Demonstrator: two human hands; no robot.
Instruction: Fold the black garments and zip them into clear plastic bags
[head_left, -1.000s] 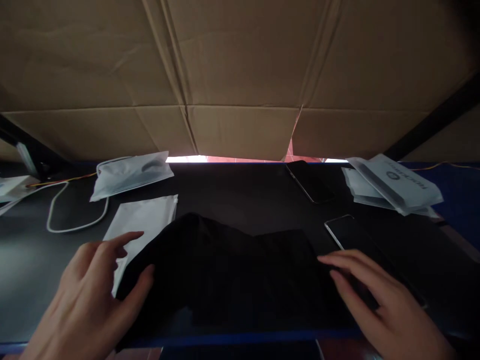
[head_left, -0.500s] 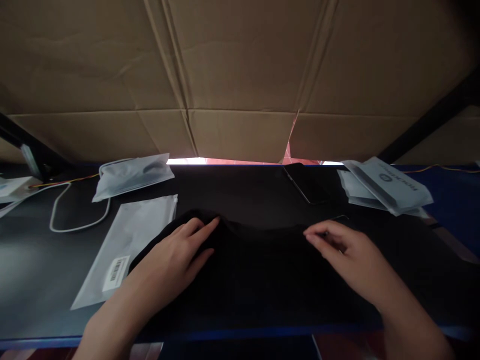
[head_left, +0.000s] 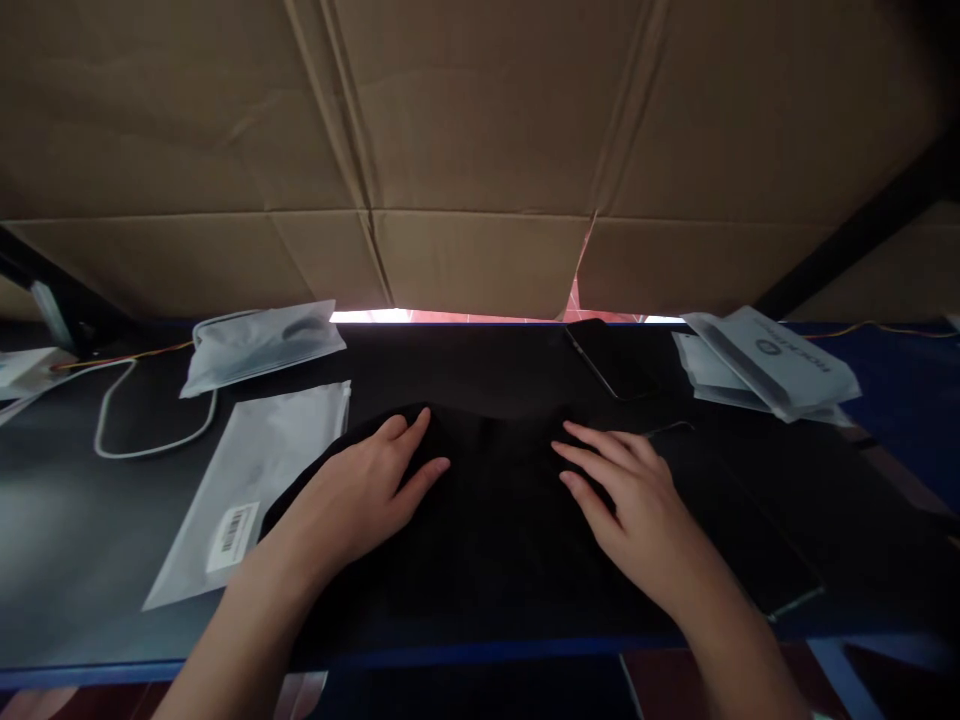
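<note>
A black cloth-like piece [head_left: 495,510] lies on the dark table before me; its outline is hard to make out against the black surface. My left hand [head_left: 375,490] rests on its left part, index finger stretched towards the far edge and thumb apart. On its right part lies my right hand [head_left: 619,490], fingers spread and nothing held. Close to the left forearm is a frosted zip bag [head_left: 262,455] with a barcode label [head_left: 234,537]. Beside the right forearm lies a dark flat rectangular thing [head_left: 750,520], its kind unclear.
A second frosted bag [head_left: 262,345] lies at the back left by a white cable [head_left: 154,455]. A phone [head_left: 609,358] sits at the back, with several printed pouches [head_left: 772,362] to its right. Cardboard [head_left: 480,120] stands behind the table.
My right hand has gone from a pinch at the cloth's far right edge to lying spread on it, further left. The dark rectangle beside the right forearm now shows. My left hand stays nearly in place.
</note>
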